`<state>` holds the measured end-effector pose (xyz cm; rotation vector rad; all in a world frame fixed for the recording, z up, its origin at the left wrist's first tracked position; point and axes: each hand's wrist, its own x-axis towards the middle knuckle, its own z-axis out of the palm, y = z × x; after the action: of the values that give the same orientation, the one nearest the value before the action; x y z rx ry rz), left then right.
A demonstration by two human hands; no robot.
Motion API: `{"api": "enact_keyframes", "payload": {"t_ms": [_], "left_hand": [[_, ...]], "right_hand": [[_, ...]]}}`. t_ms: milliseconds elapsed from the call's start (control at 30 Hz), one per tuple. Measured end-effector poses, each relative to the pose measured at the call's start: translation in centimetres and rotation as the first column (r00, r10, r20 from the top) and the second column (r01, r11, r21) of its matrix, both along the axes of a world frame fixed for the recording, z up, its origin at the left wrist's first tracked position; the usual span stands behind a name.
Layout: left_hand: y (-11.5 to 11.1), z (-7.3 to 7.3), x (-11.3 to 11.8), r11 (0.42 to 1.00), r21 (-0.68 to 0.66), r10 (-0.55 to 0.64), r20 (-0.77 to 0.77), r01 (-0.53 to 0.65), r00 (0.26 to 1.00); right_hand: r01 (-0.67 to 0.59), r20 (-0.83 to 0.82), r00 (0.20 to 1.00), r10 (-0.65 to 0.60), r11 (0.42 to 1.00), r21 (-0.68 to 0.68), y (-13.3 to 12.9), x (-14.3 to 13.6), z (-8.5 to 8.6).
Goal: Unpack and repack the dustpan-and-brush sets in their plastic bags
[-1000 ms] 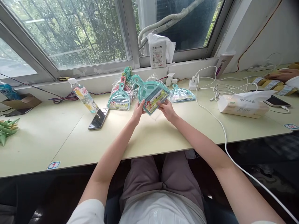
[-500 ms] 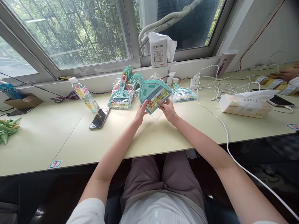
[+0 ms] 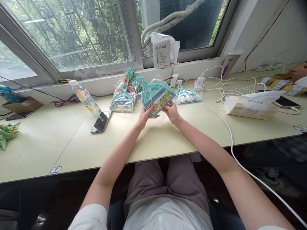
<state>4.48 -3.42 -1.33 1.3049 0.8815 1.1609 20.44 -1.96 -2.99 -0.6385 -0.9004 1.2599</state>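
Note:
A teal mini dustpan and brush set (image 3: 155, 92), with a yellow-green label and a clear plastic bag, is held tilted above the table. My left hand (image 3: 145, 117) grips its lower left edge, thumb on the front and fingers underneath. On the lower right edge, my right hand (image 3: 171, 112) pinches the label side. Behind to the left stands a row of similar bagged sets in teal and red, the front one a teal dustpan set (image 3: 122, 101). Another bagged dustpan set (image 3: 187, 95) lies flat to the right of the held one.
Left of my hands are a phone (image 3: 101, 122) and a leaning drink bottle (image 3: 85, 98). To the right, a tissue pack (image 3: 250, 108) sits beside tangled white cables (image 3: 231, 91). One cable hangs over the table's front edge. Another person's hand (image 3: 298, 72) shows at the far right.
My left hand has shifted slightly, with more fingers showing beneath the dustpan set's lower edge. Both hands keep hold of it. The whole view has moved a little.

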Motion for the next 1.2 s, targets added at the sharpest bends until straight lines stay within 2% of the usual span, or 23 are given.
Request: {"api": "enact_keyframes", "payload": {"t_ms": [367, 1200], "left_hand": [[0.22, -0.23, -0.21, 0.997, 0.038, -0.061, -0.009, 0.062, 0.998], [0.24, -0.38, -0.15, 0.998, 0.024, -0.061, 0.000, 0.061, 0.998]], "right_hand": [[0.011, 0.001, 1.000, -0.011, 1.000, -0.007, 0.10, -0.10, -0.13], [0.007, 0.017, 1.000, -0.007, 1.000, 0.003, 0.27, 0.04, -0.62]]}}
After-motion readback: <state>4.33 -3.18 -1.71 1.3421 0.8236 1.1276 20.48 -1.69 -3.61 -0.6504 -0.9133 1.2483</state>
